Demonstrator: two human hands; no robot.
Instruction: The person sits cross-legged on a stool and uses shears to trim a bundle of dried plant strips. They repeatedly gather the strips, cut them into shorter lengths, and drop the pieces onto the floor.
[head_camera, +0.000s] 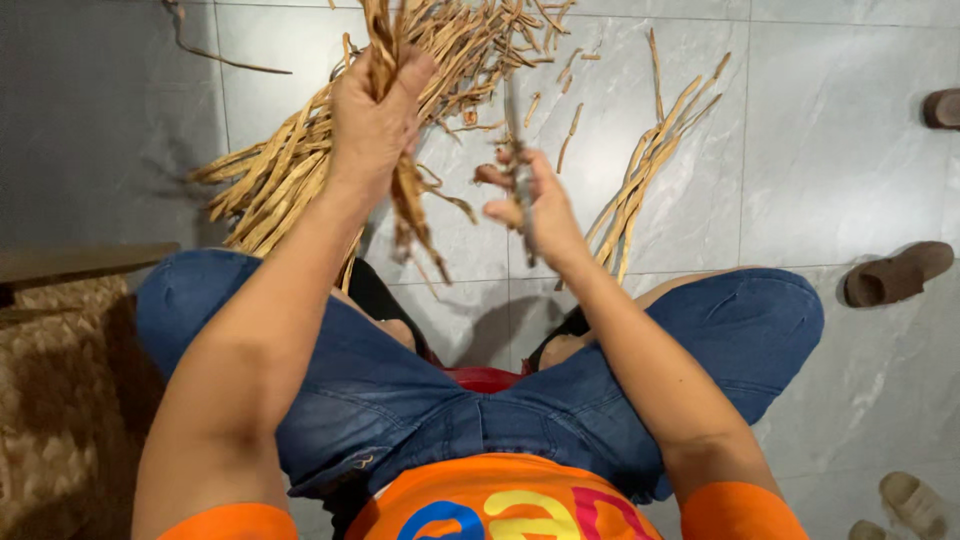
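Above the grey tiled floor, the left hand is clenched around a bundle of dried strips; the right hand pinches a thin blade, fingers half curled. Trimming looks underway; next, blade meets strip carefully.

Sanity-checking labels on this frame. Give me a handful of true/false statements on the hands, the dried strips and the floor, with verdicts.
1. The left hand grips a bunch of dried strips that hangs down from the fist. True.
2. The right hand is empty and rests on the knee. False: it is raised and pinches a thin strip, apart from the knee.
3. A pile of dried strips lies on the grey tiled floor. True.
4. The person wears green trousers. False: the shorts are blue denim, the shirt orange.
5. A brown sandal lies on the floor to the person's right. True.
6. A woven basket sits between the hands. False: nothing of the kind shows there.
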